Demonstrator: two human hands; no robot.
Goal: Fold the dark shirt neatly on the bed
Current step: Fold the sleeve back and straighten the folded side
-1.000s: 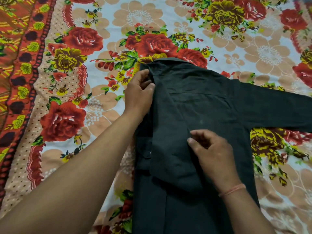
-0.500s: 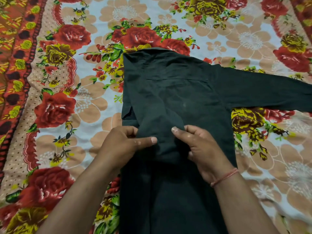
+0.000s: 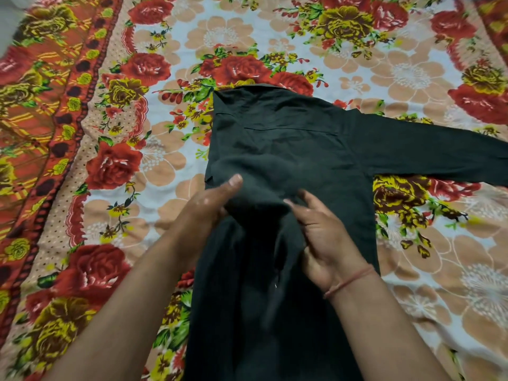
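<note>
The dark shirt [image 3: 288,149] lies back side up on the flowered bed sheet [image 3: 154,166], collar at the far end. Its left side is folded in over the body, and its right sleeve [image 3: 439,158] stretches out flat to the right edge. My left hand [image 3: 209,204] grips the end of the folded-in sleeve from the left, thumb on top. My right hand [image 3: 321,232] pinches the same cloth from the right, palm turned up. The fingers of both hands are partly hidden under the fabric.
The bed sheet has red and yellow roses on a pale ground. A red and orange patterned border [image 3: 41,111] runs along its left side. The shirt's lower part runs out of view at the bottom.
My left hand came down from the collar to the folded sleeve end. Both hands now lift and bunch that cloth at the shirt's middle.
</note>
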